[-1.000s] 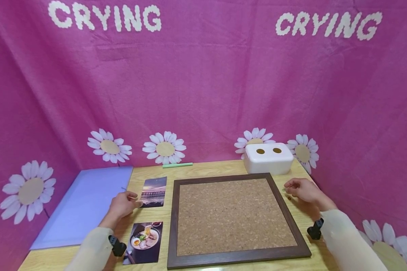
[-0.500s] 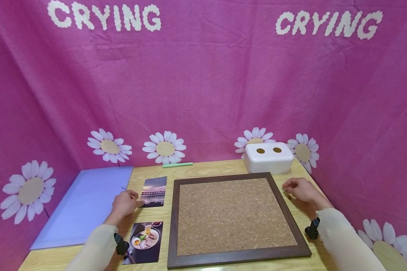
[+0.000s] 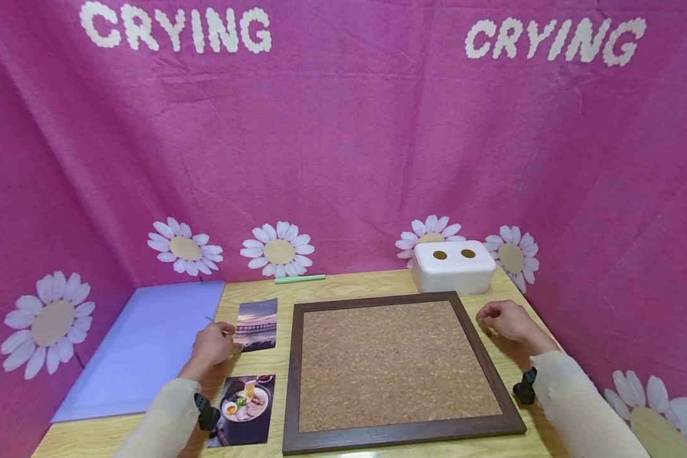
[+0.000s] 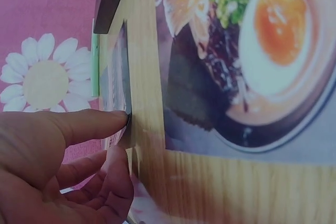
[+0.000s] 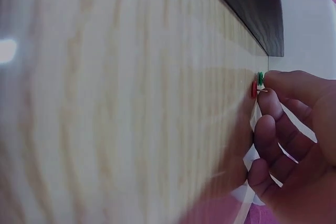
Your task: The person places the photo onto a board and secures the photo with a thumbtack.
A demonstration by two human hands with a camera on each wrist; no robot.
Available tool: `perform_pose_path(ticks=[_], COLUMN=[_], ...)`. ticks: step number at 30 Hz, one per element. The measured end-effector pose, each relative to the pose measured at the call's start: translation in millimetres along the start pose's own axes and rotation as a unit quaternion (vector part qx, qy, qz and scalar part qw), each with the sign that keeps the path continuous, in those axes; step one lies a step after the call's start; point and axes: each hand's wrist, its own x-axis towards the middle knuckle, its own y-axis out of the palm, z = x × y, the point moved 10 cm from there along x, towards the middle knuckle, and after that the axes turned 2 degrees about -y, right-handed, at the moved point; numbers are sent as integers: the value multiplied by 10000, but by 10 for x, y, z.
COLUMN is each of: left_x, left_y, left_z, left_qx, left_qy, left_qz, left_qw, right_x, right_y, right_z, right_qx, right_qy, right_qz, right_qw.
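My left hand (image 3: 213, 343) pinches the lower left corner of a sunset pier photo (image 3: 257, 324); the left wrist view shows thumb and fingers at its edge. Below it lies a ramen photo (image 3: 246, 410), flat on the table. Right of both photos is a cork board (image 3: 397, 362) in a dark brown frame. My right hand (image 3: 509, 320) is beyond the frame's right side, thumb and index finger pinched at a green thumbtack (image 5: 260, 78). A red thumbtack (image 5: 254, 89) lies beside those fingertips, its point up; the hand hides the green one in the head view.
A white box (image 3: 453, 270) with two round holes stands at the back right. A green pen (image 3: 299, 278) lies along the back edge. At the left is a pale blue sheet (image 3: 143, 346). Pink daisy cloth (image 3: 343, 159) surrounds the table.
The pier photo has shifted slightly left, with my left hand edging right onto its corner. My right hand has moved a little left, and the green thumbtack has gone from sight in the head view.
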Motion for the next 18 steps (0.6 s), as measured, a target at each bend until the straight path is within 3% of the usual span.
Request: perform_pose_path(ticks=[5,10,18], left_x=[29,33,-19], left_y=[38,89,51], left_z=[48,128,152], left_qx=[-168,-684,-1744], left_qy=[-10,-334,-454], left_qz=[134,382,762], left_qw=[9998,9964,9807], right_x=[4,3,-40], right_y=[3,0,-95], right_z=[-5,-43,-25], right_qx=[-11,33,189], right_qy=[69,179,139], right_qz=[35,106,-36], right_qw=[10000,9998,9997])
